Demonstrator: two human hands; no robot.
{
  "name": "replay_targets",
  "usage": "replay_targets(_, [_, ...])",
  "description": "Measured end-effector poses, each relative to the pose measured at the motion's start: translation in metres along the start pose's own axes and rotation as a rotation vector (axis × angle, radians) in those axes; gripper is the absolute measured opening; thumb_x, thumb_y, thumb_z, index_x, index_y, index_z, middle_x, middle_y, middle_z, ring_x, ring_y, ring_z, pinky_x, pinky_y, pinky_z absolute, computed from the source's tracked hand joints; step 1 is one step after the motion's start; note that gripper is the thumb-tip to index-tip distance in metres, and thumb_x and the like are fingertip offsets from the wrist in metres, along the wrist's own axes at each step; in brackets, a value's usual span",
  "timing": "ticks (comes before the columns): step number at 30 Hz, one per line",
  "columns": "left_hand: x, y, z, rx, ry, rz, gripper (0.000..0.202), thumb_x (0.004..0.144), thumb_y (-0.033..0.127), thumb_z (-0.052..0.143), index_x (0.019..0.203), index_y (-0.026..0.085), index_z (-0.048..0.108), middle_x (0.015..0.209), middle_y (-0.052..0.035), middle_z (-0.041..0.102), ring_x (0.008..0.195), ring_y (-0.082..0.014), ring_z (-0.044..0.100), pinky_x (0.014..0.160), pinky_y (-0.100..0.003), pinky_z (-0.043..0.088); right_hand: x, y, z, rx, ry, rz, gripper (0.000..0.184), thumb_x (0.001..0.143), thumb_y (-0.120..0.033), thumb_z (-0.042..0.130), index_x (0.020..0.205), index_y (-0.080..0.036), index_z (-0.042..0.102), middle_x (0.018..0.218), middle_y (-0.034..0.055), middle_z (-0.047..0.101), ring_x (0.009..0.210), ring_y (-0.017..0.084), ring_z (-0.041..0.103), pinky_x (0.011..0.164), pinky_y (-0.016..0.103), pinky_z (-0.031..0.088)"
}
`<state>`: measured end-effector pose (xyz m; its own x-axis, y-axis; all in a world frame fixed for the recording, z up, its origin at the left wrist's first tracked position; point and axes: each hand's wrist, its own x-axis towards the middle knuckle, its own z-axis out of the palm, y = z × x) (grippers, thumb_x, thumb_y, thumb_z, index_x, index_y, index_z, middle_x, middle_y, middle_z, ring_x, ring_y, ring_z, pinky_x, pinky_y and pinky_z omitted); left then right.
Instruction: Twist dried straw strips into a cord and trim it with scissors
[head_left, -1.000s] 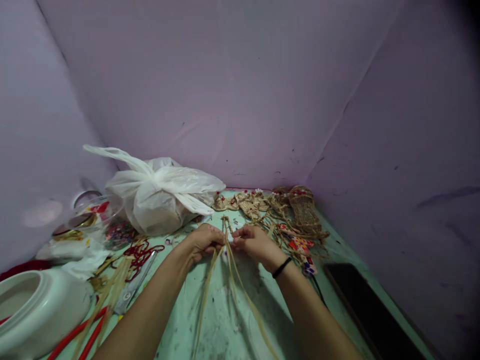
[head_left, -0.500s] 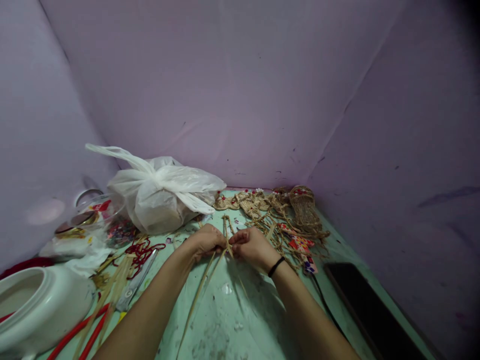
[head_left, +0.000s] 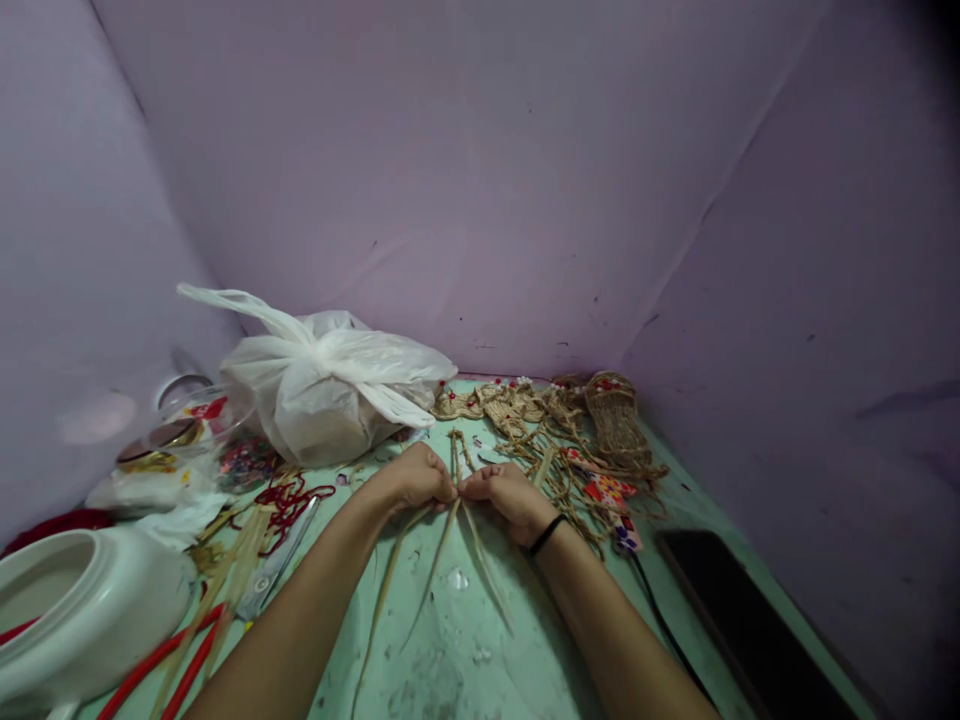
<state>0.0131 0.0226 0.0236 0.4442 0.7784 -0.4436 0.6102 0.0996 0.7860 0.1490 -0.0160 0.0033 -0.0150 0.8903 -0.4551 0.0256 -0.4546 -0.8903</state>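
In the middle of the table, my left hand (head_left: 418, 478) and my right hand (head_left: 510, 497) meet, thumbs and fingers pinched on pale straw-coloured fibre strands (head_left: 439, 556). Beyond my fingertips a thin fibre braid or cord (head_left: 454, 452) runs away from me, seemingly doubled into a loop at its far end. Several loose ends fan out from the pinch toward me, the longest trailing past the left hand. The exact crossing of the strands is covered by my fingertips. A black band (head_left: 547, 536) circles my right wrist.
A tied white plastic bag (head_left: 330, 385) stands at the back left. Left lie scissors (head_left: 279, 560), red yarn (head_left: 289, 508) and a white pot (head_left: 112, 600). Brown twine (head_left: 619, 425) and knotted pieces (head_left: 517, 405) sit back right, a dark phone (head_left: 750, 620) at right.
My fingertips have drawn close together at the strands. The loose ends have spread wider, one now slanting right. The view has shifted slightly.
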Motion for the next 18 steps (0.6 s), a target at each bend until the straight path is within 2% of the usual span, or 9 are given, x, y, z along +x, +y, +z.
replay_targets(4, [-0.011,0.010,0.003,0.252,0.082,-0.009,0.011,0.053,0.019,0.053,0.044,0.013,0.054,0.036,0.0027,0.042,0.037,-0.0074,0.033,0.040,-0.021,0.023,0.000,0.001,0.001,0.056,-0.050,0.048,0.012,0.055,-0.013,0.052,0.044,-0.014,0.048,0.029,-0.0089,0.032,0.027,0.002,0.016,0.032,0.019,0.006])
replay_targets(8, [-0.025,0.021,0.025,0.505,0.273,-0.012,0.010,0.055,0.020,0.054,0.059,0.013,0.061,0.056,-0.0061,0.058,0.055,-0.0162,0.052,0.047,-0.022,0.030,0.001,0.003,0.003,0.106,-0.019,0.009,0.007,0.052,-0.008,0.046,0.049,-0.014,0.049,0.031,-0.0091,0.035,0.027,0.002,0.019,0.032,0.018,0.007])
replay_targets(10, [-0.031,0.026,0.033,0.595,0.368,0.020,0.015,0.056,0.018,0.054,0.067,0.013,0.063,0.067,-0.0099,0.061,0.065,-0.0193,0.056,0.051,-0.023,0.032,0.001,0.003,0.002,0.119,-0.030,-0.005,0.009,0.051,-0.007,0.045,0.045,-0.014,0.046,0.030,-0.0092,0.033,0.027,0.001,0.019,0.032,0.018,0.007])
replay_targets(11, [-0.033,0.028,0.035,0.617,0.376,0.035,0.016,0.056,0.017,0.054,0.069,0.013,0.063,0.068,-0.0105,0.062,0.066,-0.0198,0.057,0.052,-0.023,0.033,0.000,0.004,0.001,0.121,-0.046,-0.004,0.011,0.050,-0.006,0.045,0.043,-0.014,0.045,0.029,-0.0091,0.033,0.027,0.001,0.018,0.032,0.018,0.007])
replay_targets(13, [-0.035,0.030,0.030,0.595,0.318,0.047,0.012,0.056,0.018,0.055,0.064,0.013,0.062,0.062,-0.0089,0.060,0.061,-0.0186,0.056,0.050,-0.023,0.033,0.000,0.004,-0.001,0.123,-0.078,0.009,0.010,0.050,-0.005,0.048,0.043,-0.013,0.047,0.028,-0.0085,0.034,0.027,0.001,0.019,0.031,0.018,0.007])
replay_targets(15, [-0.032,0.028,0.019,0.489,0.247,0.013,0.011,0.058,0.022,0.055,0.056,0.012,0.060,0.051,-0.0055,0.056,0.050,-0.0156,0.052,0.044,-0.022,0.031,0.000,0.004,-0.003,0.127,-0.100,0.019,0.007,0.050,-0.005,0.051,0.048,-0.012,0.052,0.032,-0.0066,0.042,0.027,0.002,0.024,0.031,0.017,0.010])
replay_targets(18, [-0.024,0.023,0.003,0.178,0.292,-0.093,0.014,0.064,0.020,0.049,0.057,0.011,0.059,0.041,0.0000,0.049,0.034,-0.0094,0.041,0.037,-0.021,0.027,0.001,0.005,-0.006,0.198,-0.131,0.038,0.006,0.053,-0.006,0.057,0.054,-0.012,0.056,0.043,-0.0017,0.056,0.033,0.003,0.039,0.034,0.015,0.025])
